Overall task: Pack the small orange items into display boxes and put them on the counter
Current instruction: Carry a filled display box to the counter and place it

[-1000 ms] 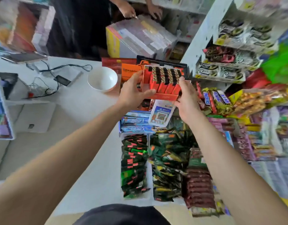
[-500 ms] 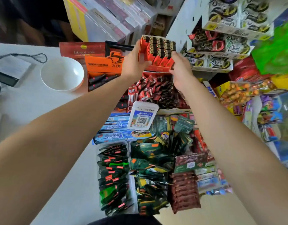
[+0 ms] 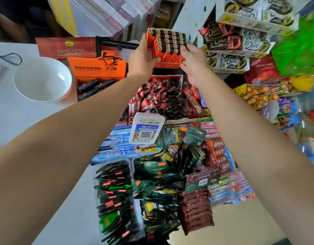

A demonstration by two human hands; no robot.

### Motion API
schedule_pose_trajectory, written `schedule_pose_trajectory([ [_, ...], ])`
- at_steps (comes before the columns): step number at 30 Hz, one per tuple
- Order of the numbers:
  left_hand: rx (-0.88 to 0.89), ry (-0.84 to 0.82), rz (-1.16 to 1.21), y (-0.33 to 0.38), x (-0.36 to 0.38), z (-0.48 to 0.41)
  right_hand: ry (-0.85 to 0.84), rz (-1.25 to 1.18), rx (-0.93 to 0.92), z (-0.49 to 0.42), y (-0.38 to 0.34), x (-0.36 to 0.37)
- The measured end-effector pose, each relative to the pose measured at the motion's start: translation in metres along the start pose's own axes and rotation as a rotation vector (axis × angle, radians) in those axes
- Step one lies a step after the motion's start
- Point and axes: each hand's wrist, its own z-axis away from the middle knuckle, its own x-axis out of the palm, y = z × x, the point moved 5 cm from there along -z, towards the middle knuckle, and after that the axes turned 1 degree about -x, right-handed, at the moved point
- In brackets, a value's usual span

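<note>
The white counter (image 3: 28, 121) spreads out to the left of the QR-code stand (image 3: 146, 128), which I take as my marker for everything here. Up and to the right of the stand, a shelf carries stacked Dove chocolate boxes (image 3: 228, 41). On my side of the stand, just below it, sit clear bins of dark green packets (image 3: 113, 191) with red labels. Directly beyond the stand lies a tray heaped with red-and-black sachets (image 3: 161, 98). Far to the left of the stand and a bit further back, a white bowl (image 3: 41, 80) rests on the counter. Between the bowl and the stand, further back than the stand, an orange carton (image 3: 99, 68) stands open with black tube-shaped items in its lower part.

Beyond the stand, past the sachet tray and raised off any surface, is the orange display box (image 3: 163, 50), and I hold it from both sides. It tilts so that its open face looks toward me. My left hand (image 3: 142, 62) grips its left wall, thumb pressed on the lower front. My right hand (image 3: 193, 62) clasps its right side, fingers curled against the edge. Inside the box, the small orange items (image 3: 167, 42) with black tops stand packed in tight rows, filling it.
</note>
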Motion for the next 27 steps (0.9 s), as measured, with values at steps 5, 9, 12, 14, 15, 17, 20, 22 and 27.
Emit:
schedule_pose_trajectory([
  [5,-0.024,-0.012,0.043,-0.004,0.008,-0.004,-0.043,-0.063,-0.009,-0.002,0.001,-0.008],
  [9,-0.018,-0.001,0.021,-0.005,0.006,-0.008,-0.082,-0.097,-0.022,-0.002,0.000,-0.006],
  [12,-0.014,0.035,0.009,-0.006,0.004,-0.001,-0.121,-0.088,0.014,-0.004,0.004,-0.002],
  [14,-0.037,0.045,0.016,-0.006,0.003,0.003,-0.149,-0.079,0.030,-0.006,0.008,0.001],
  [15,-0.051,0.047,0.031,-0.005,0.002,0.004,-0.155,-0.069,0.030,-0.009,0.010,0.002],
  [17,-0.077,0.046,0.053,-0.005,0.003,0.002,-0.159,-0.052,0.031,-0.011,0.012,0.003],
  [20,-0.109,0.002,0.033,-0.003,0.003,0.003,-0.150,0.005,0.027,-0.003,0.009,-0.001],
  [22,-0.109,-0.064,0.045,-0.002,0.003,0.002,-0.140,0.047,0.000,0.002,0.012,-0.004],
  [27,-0.115,-0.087,0.054,0.003,-0.001,0.015,-0.036,0.186,-0.146,0.029,0.017,-0.014],
])
